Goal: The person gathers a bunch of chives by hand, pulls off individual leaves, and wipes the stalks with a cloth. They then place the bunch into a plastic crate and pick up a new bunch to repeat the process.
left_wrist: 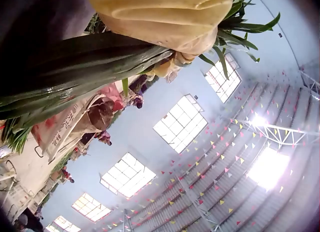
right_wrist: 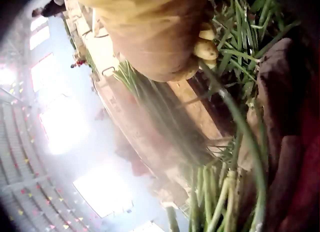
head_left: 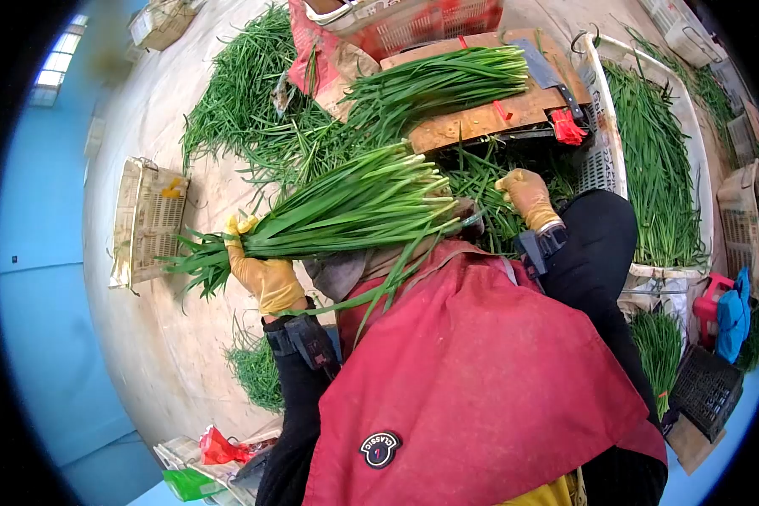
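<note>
My gloved left hand (head_left: 266, 274) grips a large bunch of garlic chives (head_left: 346, 207) by its leafy end, over my lap. The pale cut ends point right, and a few loose leaves hang down over the red apron (head_left: 481, 363). In the left wrist view the yellow glove (left_wrist: 165, 17) wraps round the dark leaves. My gloved right hand (head_left: 527, 198) is curled, apart from the bunch, above loose chives by my knee. The right wrist view shows a single chive stalk (right_wrist: 241, 124) running from its curled fingers; their grip on it is partly hidden.
Ahead, a wooden board (head_left: 464, 126) bears another chive bunch (head_left: 447, 80), a cleaver (head_left: 541, 67) and red ties (head_left: 567, 126). A white crate (head_left: 613, 160) full of chives stands at right. Chives lie heaped on the floor (head_left: 244, 80); another crate (head_left: 149, 219) stands left.
</note>
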Motion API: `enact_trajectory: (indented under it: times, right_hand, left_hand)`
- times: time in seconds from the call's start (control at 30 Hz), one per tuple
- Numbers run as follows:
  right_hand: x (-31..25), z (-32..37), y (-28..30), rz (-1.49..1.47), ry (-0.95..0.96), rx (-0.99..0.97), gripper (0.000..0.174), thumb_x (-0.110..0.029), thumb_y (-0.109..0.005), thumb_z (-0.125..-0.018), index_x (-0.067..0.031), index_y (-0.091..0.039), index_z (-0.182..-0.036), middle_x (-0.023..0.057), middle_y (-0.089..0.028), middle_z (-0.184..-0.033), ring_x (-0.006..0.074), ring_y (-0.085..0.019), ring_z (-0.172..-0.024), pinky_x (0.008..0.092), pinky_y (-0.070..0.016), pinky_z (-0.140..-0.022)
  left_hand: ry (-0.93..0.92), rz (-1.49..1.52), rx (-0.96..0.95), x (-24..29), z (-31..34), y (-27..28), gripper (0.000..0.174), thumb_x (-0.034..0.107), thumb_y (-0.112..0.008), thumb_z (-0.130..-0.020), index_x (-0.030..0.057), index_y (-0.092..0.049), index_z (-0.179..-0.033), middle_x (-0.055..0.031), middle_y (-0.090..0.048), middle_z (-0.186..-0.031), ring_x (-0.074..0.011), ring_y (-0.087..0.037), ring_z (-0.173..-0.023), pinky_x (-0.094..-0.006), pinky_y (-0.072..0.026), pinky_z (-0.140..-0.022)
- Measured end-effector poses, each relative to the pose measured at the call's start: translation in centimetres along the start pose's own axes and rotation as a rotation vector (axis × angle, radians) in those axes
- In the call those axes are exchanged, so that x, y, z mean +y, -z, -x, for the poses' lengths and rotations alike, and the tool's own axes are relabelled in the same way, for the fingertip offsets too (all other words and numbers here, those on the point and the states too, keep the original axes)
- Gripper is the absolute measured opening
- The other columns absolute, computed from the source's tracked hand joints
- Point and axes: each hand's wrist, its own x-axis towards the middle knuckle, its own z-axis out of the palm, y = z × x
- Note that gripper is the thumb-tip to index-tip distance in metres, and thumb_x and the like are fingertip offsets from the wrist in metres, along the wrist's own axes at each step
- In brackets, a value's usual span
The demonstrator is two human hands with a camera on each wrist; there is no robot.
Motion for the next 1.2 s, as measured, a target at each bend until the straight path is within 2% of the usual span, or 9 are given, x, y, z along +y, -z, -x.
enact_trajectory:
  times: [0.1,0.23,0.43,0.53,0.77,0.9,1.03,1.13,1.2]
  right_hand:
    - [1.2,-1.5,0.1,0.463,0.342,-0.036,0.025,-0.019,-0.061,-0.080,-0.0045,-0.071,-0.098,0.0094,-0.067,-0.082,0.0236,-0.065,-0.080,0.0321,-0.0516,-0.077]
    - [-2.6,1.3,-0.8,0.412,0.461,-0.171,0.042,-0.023,-0.066,-0.077,-0.0114,-0.064,-0.117,0.0130,-0.062,-0.115,0.0301,-0.056,-0.111,0.0375,-0.0438,-0.095]
    - [-7.8,3.2,-4.1,0.252,1.010,-0.118,0.038,-0.025,-0.067,-0.076,-0.0129,-0.066,-0.112,0.0104,-0.063,-0.111,0.0308,-0.055,-0.106,0.0393,-0.0418,-0.097]
    - [-8.8,3.2,-5.8,0.356,1.027,-0.164,0.038,-0.025,-0.069,-0.075,-0.0133,-0.067,-0.111,0.0097,-0.063,-0.112,0.0308,-0.055,-0.106,0.0392,-0.0413,-0.097]
    - [-9.2,2.3,-6.5,-0.041,0.961,-0.454,0.025,-0.015,-0.069,-0.077,-0.0068,-0.072,-0.101,0.0098,-0.068,-0.102,0.0234,-0.062,-0.093,0.0334,-0.0482,-0.086]
    - [-8.9,3.6,-6.5,-0.413,0.500,-0.567,0.009,-0.003,-0.066,-0.082,-0.0022,-0.069,-0.090,0.0040,-0.066,-0.093,0.0106,-0.057,-0.086,0.0234,-0.0468,-0.081]
    - [-8.8,4.4,-6.3,-0.636,0.345,-0.576,0.007,-0.009,-0.066,-0.085,-0.0031,-0.062,-0.083,0.0037,-0.066,-0.092,0.0097,-0.057,-0.075,0.0246,-0.0488,-0.075]
    - [-9.2,4.8,-5.5,-0.780,0.029,-0.544,0.011,-0.013,-0.066,-0.084,-0.0022,-0.069,-0.086,0.0060,-0.070,-0.093,0.0119,-0.061,-0.078,0.0254,-0.0496,-0.073]
    - [-5.4,0.7,-5.2,-0.663,0.285,-0.367,0.013,-0.015,-0.067,-0.083,-0.0025,-0.069,-0.083,0.0034,-0.068,-0.082,0.0099,-0.058,-0.070,0.0240,-0.0461,-0.065]
  left_hand:
    - [0.004,0.013,0.003,0.0,-0.1,0.1,0.017,0.021,-0.061,-0.091,0.0083,-0.065,-0.102,-0.0021,-0.064,-0.088,-0.0178,-0.060,-0.080,-0.0376,-0.0531,-0.078]
    - [-0.020,-0.016,-0.060,-0.1,0.4,-0.2,0.018,0.021,-0.060,-0.091,0.0072,-0.065,-0.103,-0.0032,-0.065,-0.089,-0.0192,-0.062,-0.085,-0.0415,-0.0537,-0.081]
    - [-0.036,-0.023,-0.102,-0.1,0.1,0.1,0.019,0.020,-0.060,-0.091,0.0064,-0.064,-0.104,-0.0064,-0.068,-0.096,-0.0227,-0.064,-0.095,-0.0451,-0.0535,-0.088]
    - [-0.026,-0.008,-0.163,0.0,-0.1,0.7,0.019,0.020,-0.060,-0.091,0.0056,-0.064,-0.104,-0.0072,-0.068,-0.098,-0.0236,-0.064,-0.097,-0.0454,-0.0535,-0.088]
    - [-0.032,0.039,-0.123,0.0,-0.3,0.7,0.021,0.020,-0.065,-0.089,0.0049,-0.064,-0.104,-0.0053,-0.065,-0.089,-0.0226,-0.063,-0.084,-0.0441,-0.0524,-0.086]
    - [-0.020,0.054,-0.142,-0.2,0.3,-0.3,0.018,0.020,-0.065,-0.089,0.0062,-0.065,-0.099,-0.0031,-0.063,-0.081,-0.0206,-0.060,-0.076,-0.0434,-0.0511,-0.085]
    - [0.113,0.141,-0.165,0.0,-0.3,0.9,0.016,0.024,-0.065,-0.089,0.0100,-0.062,-0.083,-0.0012,-0.061,-0.080,-0.0190,-0.057,-0.077,-0.0402,-0.0502,-0.081]
    - [0.105,0.134,-0.158,-0.2,-0.2,1.0,0.019,0.025,-0.065,-0.089,0.0113,-0.060,-0.077,-0.0008,-0.061,-0.076,-0.0177,-0.056,-0.074,-0.0392,-0.0502,-0.078]
    - [0.088,0.126,-0.149,0.0,-0.4,1.2,0.020,0.026,-0.065,-0.089,0.0113,-0.060,-0.076,-0.0004,-0.060,-0.073,-0.0172,-0.057,-0.073,-0.0384,-0.0502,-0.077]
